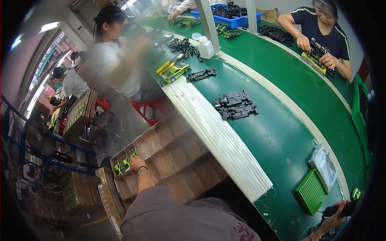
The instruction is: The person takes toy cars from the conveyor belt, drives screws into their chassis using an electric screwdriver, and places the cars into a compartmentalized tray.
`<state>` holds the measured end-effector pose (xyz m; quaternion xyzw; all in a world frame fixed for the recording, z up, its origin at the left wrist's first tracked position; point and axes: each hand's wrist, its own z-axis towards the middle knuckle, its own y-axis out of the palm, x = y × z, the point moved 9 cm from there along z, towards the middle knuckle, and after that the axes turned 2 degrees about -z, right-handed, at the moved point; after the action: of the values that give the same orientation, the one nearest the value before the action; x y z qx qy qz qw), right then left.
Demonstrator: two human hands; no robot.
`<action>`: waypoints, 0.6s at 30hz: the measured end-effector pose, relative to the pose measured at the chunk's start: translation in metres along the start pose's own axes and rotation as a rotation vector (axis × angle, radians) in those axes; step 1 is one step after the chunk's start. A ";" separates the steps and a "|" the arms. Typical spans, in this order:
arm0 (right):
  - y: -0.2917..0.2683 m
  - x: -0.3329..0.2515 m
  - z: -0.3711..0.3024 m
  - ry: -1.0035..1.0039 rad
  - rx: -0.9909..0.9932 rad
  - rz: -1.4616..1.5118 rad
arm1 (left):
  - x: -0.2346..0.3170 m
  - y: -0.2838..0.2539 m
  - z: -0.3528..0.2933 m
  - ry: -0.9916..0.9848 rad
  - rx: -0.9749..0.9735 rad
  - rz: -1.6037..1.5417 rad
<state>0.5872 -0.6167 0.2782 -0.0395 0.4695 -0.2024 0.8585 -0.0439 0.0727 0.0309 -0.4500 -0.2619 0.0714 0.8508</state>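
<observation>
My left hand [137, 162], with a band on its wrist, reaches into a brown divided tray [173, 138]. Its fingers close around the end of a green toy car [134, 153]. Two more green toy cars, one of them a toy car [118, 167] by the tray's corner, stand beside it. Far to the lower right, my right hand [338, 217] is wrapped round a black elongated object [349, 208], whose exact kind is unclear near the dark rim. Below that hand lie black parts [326, 229], and a small green toy car [356, 193] sits just beyond.
A white padded strip [217, 136] covers the table edge beside the tray. Black toy-car chassis [237, 105] lie on the green table [269, 140]. A green basket [312, 192] stands near a plastic bag [323, 165]. Co-workers sit at left [116, 60] and across [321, 40].
</observation>
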 end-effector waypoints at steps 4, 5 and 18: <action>0.000 -0.001 0.001 -0.032 -0.027 -0.046 | 0.003 -0.002 -0.002 -0.006 -0.001 0.006; 0.000 -0.002 0.001 -0.030 -0.026 -0.048 | 0.004 -0.002 -0.001 -0.002 -0.003 0.010; 0.007 -0.013 -0.003 0.025 -0.008 -0.006 | -0.002 -0.002 -0.003 -0.005 -0.005 0.024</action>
<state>0.5808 -0.6050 0.2855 -0.0418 0.4809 -0.2038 0.8517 -0.0442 0.0691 0.0308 -0.4552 -0.2587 0.0820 0.8480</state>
